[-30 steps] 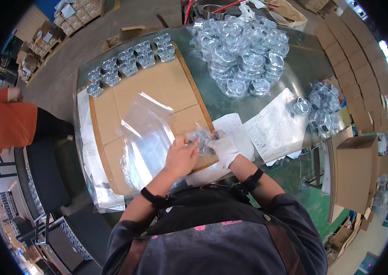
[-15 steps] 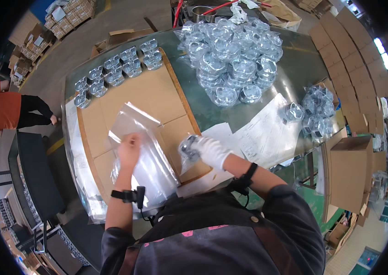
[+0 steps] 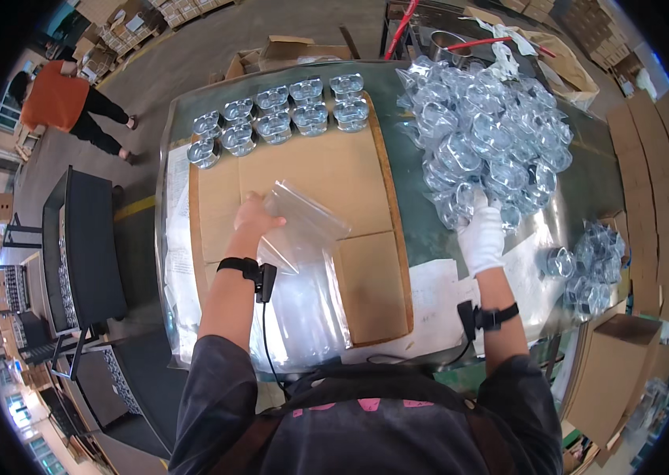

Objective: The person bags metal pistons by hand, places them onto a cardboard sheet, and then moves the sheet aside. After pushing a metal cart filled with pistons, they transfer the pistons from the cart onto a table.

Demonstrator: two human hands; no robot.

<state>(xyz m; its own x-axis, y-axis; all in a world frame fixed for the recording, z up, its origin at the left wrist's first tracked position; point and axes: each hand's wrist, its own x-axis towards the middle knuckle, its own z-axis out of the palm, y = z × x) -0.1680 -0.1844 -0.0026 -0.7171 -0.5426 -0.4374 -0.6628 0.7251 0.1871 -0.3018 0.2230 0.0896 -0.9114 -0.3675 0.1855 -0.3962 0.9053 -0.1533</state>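
Note:
My bare left hand (image 3: 257, 215) is at the upper left edge of a flat stack of clear plastic bags (image 3: 310, 309), fingers curled, thumb over the plastic; it seems to grip the top bag's edge. The white-gloved right hand (image 3: 482, 233) reaches to the near edge of a heap of bagged metal pistons (image 3: 500, 119). Its fingers close on a bagged piston (image 3: 456, 207), partly hidden by the glove. Bare pistons (image 3: 273, 127) stand in two rows along the far side of a cardboard sheet (image 3: 370, 285).
More bagged pistons (image 3: 597, 265) lie at the table's right, with a single one (image 3: 560, 262) beside them. Paper sheets (image 3: 433, 297) cover part of the green tabletop. An open carton (image 3: 615, 372) stands at the right edge. A person in orange (image 3: 61, 95) walks at far left.
My right hand has carried the bagged piston from above the cardboard to the heap. My left hand has moved toward the stack's left edge, and its thumb has spread.

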